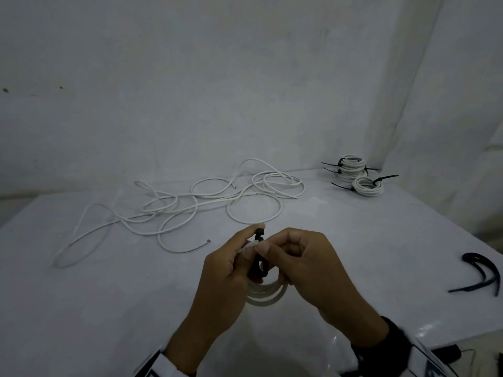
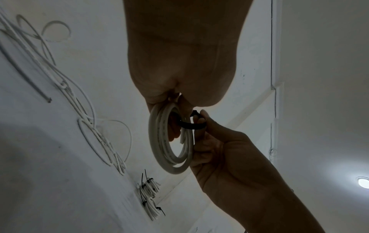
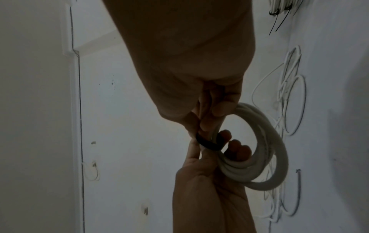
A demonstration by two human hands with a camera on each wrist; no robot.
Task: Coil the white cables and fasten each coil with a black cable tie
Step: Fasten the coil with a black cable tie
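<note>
Across the white counter (image 1: 353, 240), under bare white walls, loose white cables (image 1: 190, 202) sprawl; tied coils (image 1: 356, 175) sit far right, spare black ties (image 1: 481, 273) near right. Above the near edge, the left hand (image 1: 223, 270) grips a coil (image 1: 268, 295) while the right hand (image 1: 307, 270) pinches the black tie (image 2: 191, 126) looped round it. Only the wrist views show that loop.

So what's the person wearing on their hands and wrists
Both hands are bare: no gloves or rings show. The left hand comes out of a white cuff at the wrist. The right hand has a black band round its wrist, blurred, with a white part below it.
</note>
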